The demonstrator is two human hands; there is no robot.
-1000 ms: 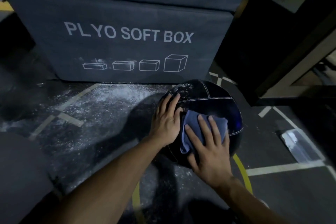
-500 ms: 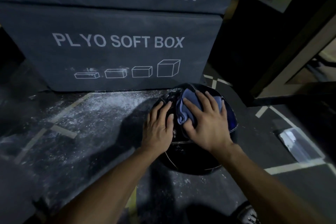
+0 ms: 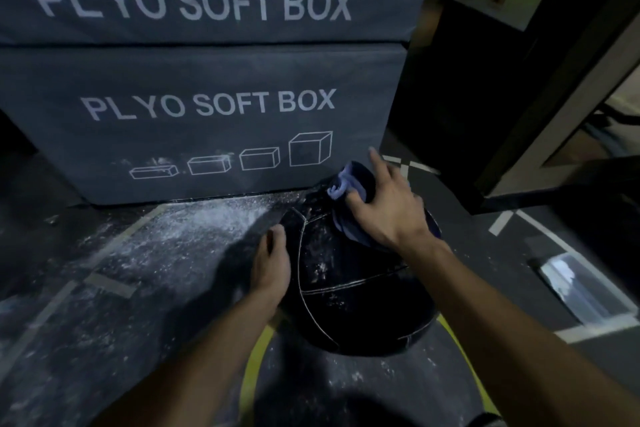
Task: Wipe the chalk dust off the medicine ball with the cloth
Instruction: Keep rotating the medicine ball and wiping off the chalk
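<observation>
Chalk-dusted gym floor [image 3: 180,236] carries the medicine ball [image 3: 353,295], just before stacked plyo soft boxes [image 3: 207,104]. Left hand [image 3: 270,267] rests flat against its side; right hand [image 3: 388,208], fingers spread, presses the blue cloth [image 3: 343,191] on top. White specks remain mid-panel: wiping incomplete. Far side hidden.

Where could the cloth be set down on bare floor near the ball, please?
Dark floor between the medicine ball and the clear plastic piece is bare. Left of the left hand, chalk dust covers the floor. Behind, the plyo box crowds the ball.
</observation>
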